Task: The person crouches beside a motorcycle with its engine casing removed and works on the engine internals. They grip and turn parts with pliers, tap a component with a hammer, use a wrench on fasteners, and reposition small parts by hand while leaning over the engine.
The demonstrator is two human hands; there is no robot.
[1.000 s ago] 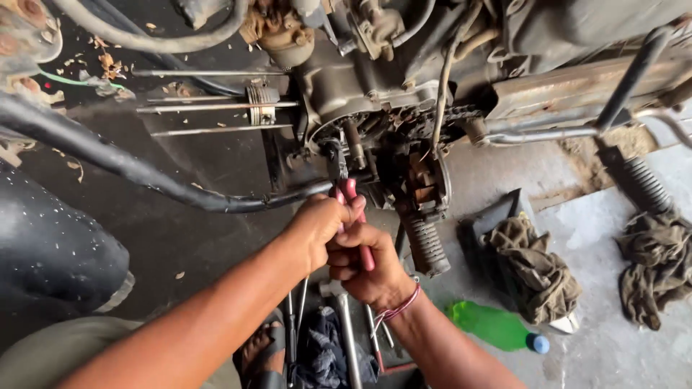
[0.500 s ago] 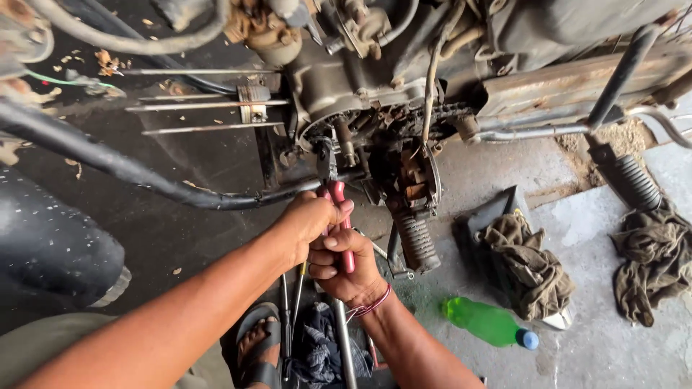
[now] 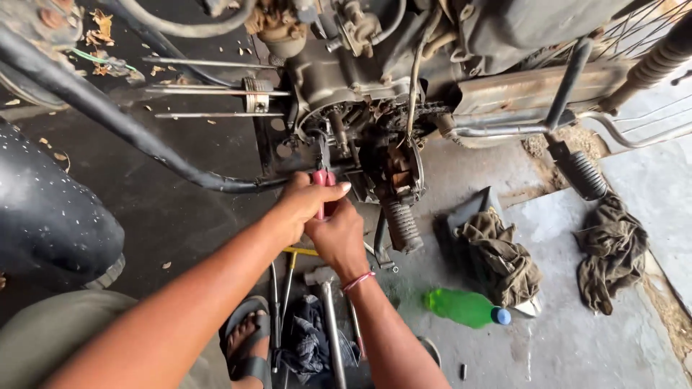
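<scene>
Head view: both hands at the motorcycle engine (image 3: pixel 360 108).
Left hand (image 3: pixel 303 205): closed on red pliers (image 3: pixel 322 189).
Right hand (image 3: pixel 337 238): closed on pliers too.
Progress: engine side open, work unfinished, tools (image 3: pixel 328 317) on floor.

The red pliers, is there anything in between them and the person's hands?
Nothing visible does. Both hands are already wrapped around the red-handled pliers: the left hand grips from the left and the right hand clasps from below. The pliers' nose reaches into the motorcycle engine, beside the chain.
</scene>
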